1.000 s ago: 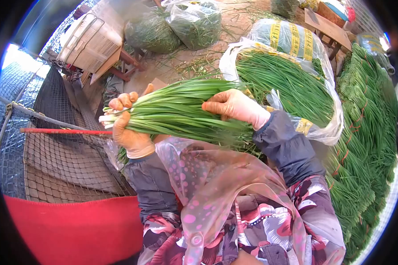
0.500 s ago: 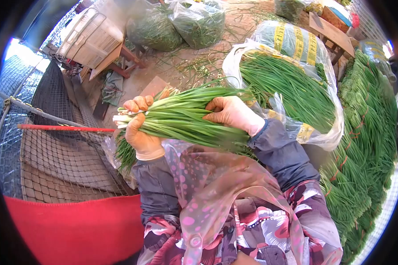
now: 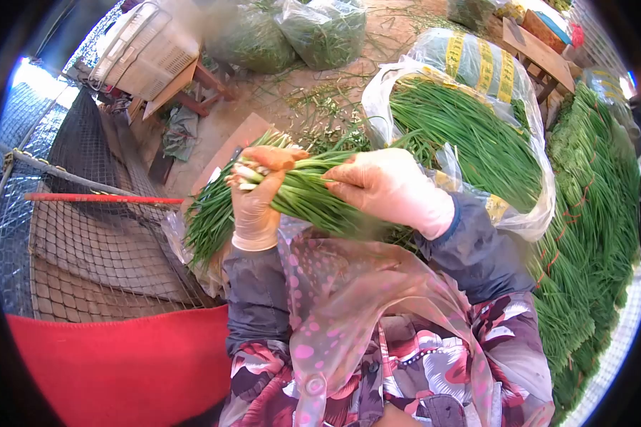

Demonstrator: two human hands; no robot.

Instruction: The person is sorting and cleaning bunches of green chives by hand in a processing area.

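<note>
My left hand (image 3: 255,206) grips the white ends of a bunch of chives (image 3: 303,193), fingers wrapped tight. My right hand (image 3: 388,186) closes over its middle, above my lap. Behind sits an open bag (image 3: 527,217) of chives.

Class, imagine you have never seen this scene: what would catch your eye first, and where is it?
At the centre, the left hand and right hand, both gloved, grip a bunch of green chives. Behind it, upper right, an open plastic bag of chives gapes, and a bright red cloth fills the lower left.
</note>
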